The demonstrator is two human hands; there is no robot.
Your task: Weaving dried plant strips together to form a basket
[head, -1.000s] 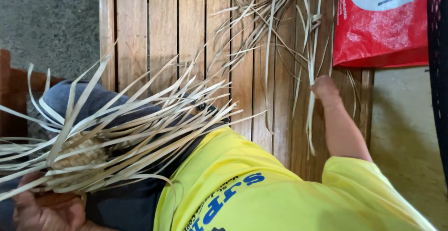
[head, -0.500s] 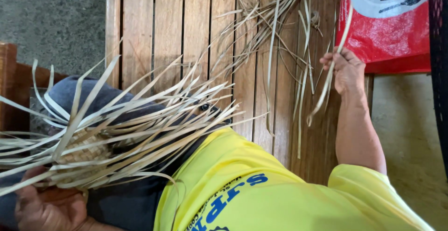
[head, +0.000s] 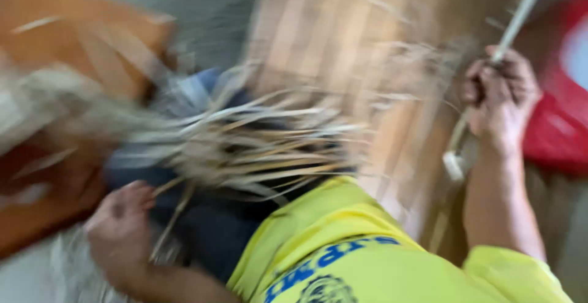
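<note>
Right hand (head: 502, 98) around steeply slanted strip (head: 513, 24)

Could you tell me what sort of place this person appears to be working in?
Probably an informal home or outdoor craft spot, though the picture is blurred. The person sits by a slatted wooden platform with bare grey ground beyond it, a splayed bundle of dried leaf strips across the lap.

Head view, heavily blurred. 1 package is visible: a red bag (head: 560, 125) at the right edge, lying beside the wooden slats (head: 343, 39). Its surface is glossy red, with a pale, whitish patch near its upper right. The outline and any markings cannot be made out.
</note>
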